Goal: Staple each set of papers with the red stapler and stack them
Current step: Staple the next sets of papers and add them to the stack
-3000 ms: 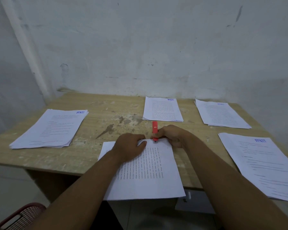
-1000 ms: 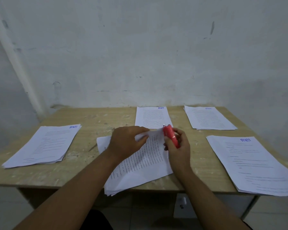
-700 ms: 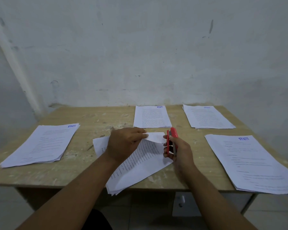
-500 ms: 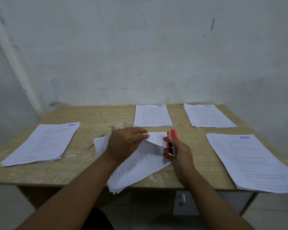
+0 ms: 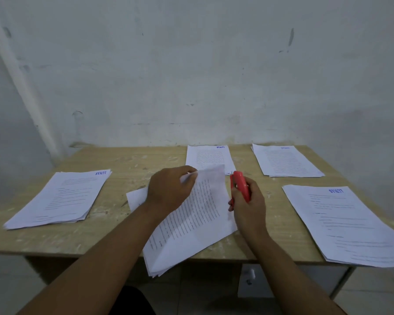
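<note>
A set of printed papers (image 5: 191, 226) lies skewed at the middle of the wooden table (image 5: 114, 201), its near corner hanging over the front edge. My left hand (image 5: 168, 189) pinches the far top corner of this set and lifts it off the table. Just right of that corner, my right hand (image 5: 248, 205) grips the red stapler (image 5: 240, 186), held upright and clear of the paper. Other paper sets lie around: one at the left (image 5: 59, 198), one at the far middle (image 5: 208, 159), one at the far right (image 5: 284, 161), one at the near right (image 5: 348, 223).
A stained grey wall stands right behind the table. A white pipe (image 5: 21, 76) runs down the left corner. Below the table's front edge a drawer front with a small knob (image 5: 250, 275) shows. Bare wood lies between the paper sets.
The stapler has come off the paper's top corner and moved slightly right. My left hand has raised the corner higher, and the set has turned askew compared with three seconds ago.
</note>
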